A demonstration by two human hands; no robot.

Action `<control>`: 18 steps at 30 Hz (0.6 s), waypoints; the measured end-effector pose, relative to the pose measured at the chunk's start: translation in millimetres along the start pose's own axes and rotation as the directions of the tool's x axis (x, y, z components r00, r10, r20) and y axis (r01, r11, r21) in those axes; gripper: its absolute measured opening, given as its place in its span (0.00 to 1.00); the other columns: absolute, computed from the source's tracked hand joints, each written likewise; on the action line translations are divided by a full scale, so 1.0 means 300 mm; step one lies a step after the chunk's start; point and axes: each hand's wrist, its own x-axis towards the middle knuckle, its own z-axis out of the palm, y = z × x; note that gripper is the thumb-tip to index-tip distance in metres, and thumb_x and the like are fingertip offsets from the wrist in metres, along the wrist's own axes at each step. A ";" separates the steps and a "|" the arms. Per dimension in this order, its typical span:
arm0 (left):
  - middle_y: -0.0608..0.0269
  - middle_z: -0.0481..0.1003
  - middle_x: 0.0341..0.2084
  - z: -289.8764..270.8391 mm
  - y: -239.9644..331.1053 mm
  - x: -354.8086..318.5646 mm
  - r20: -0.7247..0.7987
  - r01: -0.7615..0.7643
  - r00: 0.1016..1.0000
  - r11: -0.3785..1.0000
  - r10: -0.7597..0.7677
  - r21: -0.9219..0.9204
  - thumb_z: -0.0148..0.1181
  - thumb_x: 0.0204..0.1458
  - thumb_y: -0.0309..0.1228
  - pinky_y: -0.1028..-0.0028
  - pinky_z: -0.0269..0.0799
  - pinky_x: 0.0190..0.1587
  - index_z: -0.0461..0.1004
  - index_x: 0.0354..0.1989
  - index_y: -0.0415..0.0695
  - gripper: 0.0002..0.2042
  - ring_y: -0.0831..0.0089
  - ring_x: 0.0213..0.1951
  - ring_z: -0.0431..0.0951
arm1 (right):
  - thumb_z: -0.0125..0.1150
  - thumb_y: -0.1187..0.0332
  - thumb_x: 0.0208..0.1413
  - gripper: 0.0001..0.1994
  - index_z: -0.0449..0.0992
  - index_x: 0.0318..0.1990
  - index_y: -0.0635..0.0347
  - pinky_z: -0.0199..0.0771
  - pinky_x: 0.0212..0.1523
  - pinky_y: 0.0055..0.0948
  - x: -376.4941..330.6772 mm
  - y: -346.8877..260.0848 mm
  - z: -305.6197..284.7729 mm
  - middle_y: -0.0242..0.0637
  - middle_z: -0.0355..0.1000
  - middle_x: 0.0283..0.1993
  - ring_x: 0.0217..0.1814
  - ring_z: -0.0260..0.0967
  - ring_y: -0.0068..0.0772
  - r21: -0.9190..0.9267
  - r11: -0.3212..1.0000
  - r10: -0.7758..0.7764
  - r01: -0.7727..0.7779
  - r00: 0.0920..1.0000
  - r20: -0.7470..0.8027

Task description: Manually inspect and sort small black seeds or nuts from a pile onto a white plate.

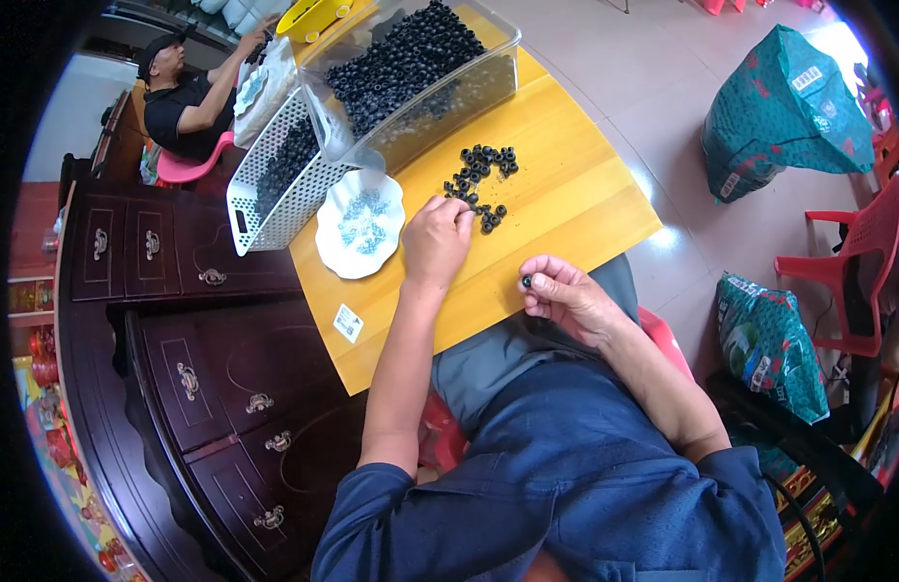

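Between the thumb and fingertips of my right hand (571,303) is a small black ring-shaped part (526,281), held just above the table's near edge. My left hand (438,241) reaches over the tabletop with its fingers closed together at the near side of a loose group of black ring-shaped parts (480,160). What those fingers hold, if anything, is hidden. Beside my left hand stands a white scalloped dish (333,242) with many tiny pale bluish pieces in it.
On the wooden table (566,184) stand a clear bin (410,145) heaped with black parts and a white perforated basket (275,213) of more. A label (348,323) lies near the left edge. Another person (182,102) works beyond. Green sacks (784,121) and a red chair (847,262) stand right.
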 end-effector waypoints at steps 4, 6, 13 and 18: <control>0.60 0.78 0.25 -0.014 -0.017 -0.035 0.031 0.009 1.000 0.997 -0.007 -0.074 0.65 0.48 0.26 0.71 0.74 0.30 0.79 0.32 0.41 0.04 0.70 0.24 0.78 | 0.65 0.66 0.59 0.11 0.75 0.47 0.54 0.76 0.41 0.23 -0.001 -0.003 0.002 0.30 0.76 0.40 0.35 0.72 0.20 0.000 1.000 0.005 -0.005 1.000 -0.006; 0.61 0.78 0.25 -0.041 0.010 -0.063 0.057 0.110 0.993 0.969 -0.100 -0.223 0.65 0.49 0.24 0.74 0.73 0.30 0.79 0.32 0.40 0.04 0.74 0.24 0.77 | 0.65 0.66 0.59 0.12 0.75 0.48 0.55 0.76 0.41 0.23 -0.001 -0.003 -0.001 0.30 0.76 0.40 0.35 0.72 0.21 -0.002 1.000 -0.015 0.015 1.000 -0.008; 0.67 0.79 0.28 -0.171 0.134 -0.163 0.237 0.294 0.955 0.698 -0.180 -0.653 0.65 0.49 0.18 0.81 0.73 0.34 0.79 0.35 0.37 0.05 0.83 0.29 0.77 | 0.61 0.70 0.61 0.10 0.73 0.49 0.55 0.77 0.43 0.23 0.006 0.001 0.002 0.30 0.76 0.43 0.38 0.74 0.21 0.025 1.000 -0.006 0.005 1.000 0.020; 0.65 0.79 0.30 -0.194 0.196 -0.190 0.235 0.205 0.971 0.673 -0.047 -0.711 0.66 0.48 0.17 0.80 0.74 0.36 0.79 0.35 0.37 0.06 0.81 0.30 0.77 | 0.61 0.69 0.62 0.10 0.73 0.50 0.55 0.77 0.43 0.24 0.009 0.010 0.009 0.29 0.76 0.43 0.38 0.74 0.21 0.021 0.999 -0.035 0.034 0.998 0.048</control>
